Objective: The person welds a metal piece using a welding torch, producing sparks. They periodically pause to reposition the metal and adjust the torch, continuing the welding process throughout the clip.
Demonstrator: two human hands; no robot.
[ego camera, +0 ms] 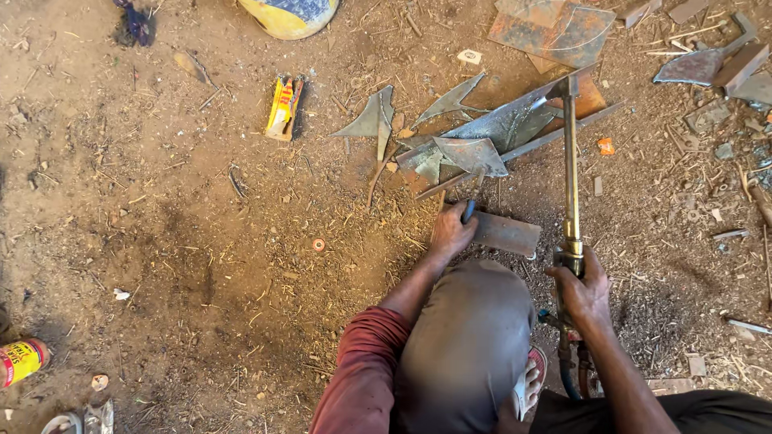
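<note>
One cutting torch (570, 161) in right hand (585, 293) — long axis upright, tip away.

An open-air metalworking yard with a bare earth floor (201, 241) strewn with wood chips and debris. Cut pieces of grey sheet metal (482, 133), rusted flat plates (555, 32) and a long steel angle bar (523, 149) lie directly on the ground. A brass-coloured gas cutting torch (570, 177) with hoses marks the trade. A dented yellow drum (289, 16) and a red tin can (20, 360) stand at the edges.
</note>
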